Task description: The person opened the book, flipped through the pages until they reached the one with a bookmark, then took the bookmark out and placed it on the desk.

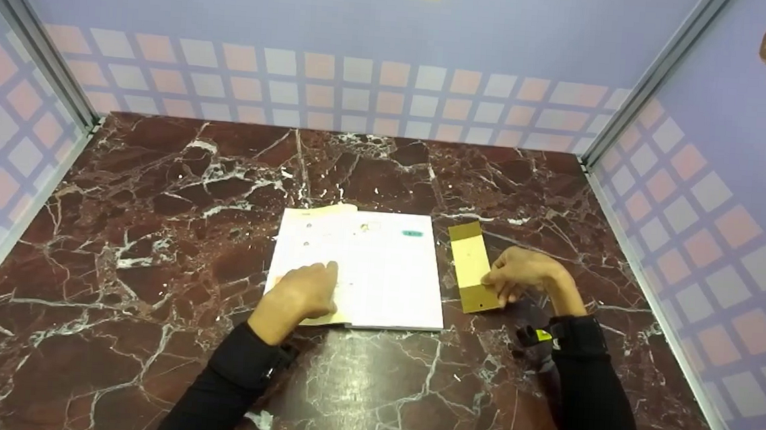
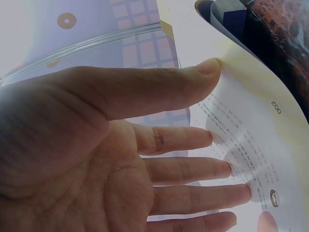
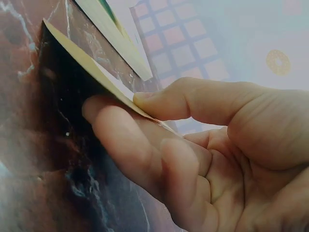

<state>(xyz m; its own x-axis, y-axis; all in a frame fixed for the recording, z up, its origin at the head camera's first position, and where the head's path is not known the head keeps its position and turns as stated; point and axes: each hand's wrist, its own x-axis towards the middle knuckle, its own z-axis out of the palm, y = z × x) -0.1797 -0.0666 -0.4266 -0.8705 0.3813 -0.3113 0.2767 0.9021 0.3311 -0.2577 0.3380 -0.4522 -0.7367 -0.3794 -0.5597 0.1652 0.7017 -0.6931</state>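
An open book [image 1: 395,276] lies on the dark red marbled table. My left hand [image 1: 302,290] rests on its left page; in the left wrist view its fingers are straight and apart, fingertips at the printed, curving page [image 2: 251,101]. To the right of the book, my right hand [image 1: 520,273] pinches the near end of a yellow bookmark [image 1: 469,258] with darker bands at both ends and a small hole. Seen from the right wrist, the thumb lies on top of the bookmark [image 3: 84,63] and curled fingers support it below, with its far end tilted over the table.
Pale purple walls [image 1: 369,25] with pink and white checks and doughnut pictures enclose the table [image 1: 171,261] at the back and sides. Metal strips [image 1: 662,73] run along the corners. Small white flecks mark the tabletop. Black sleeves and wrist straps cover both forearms.
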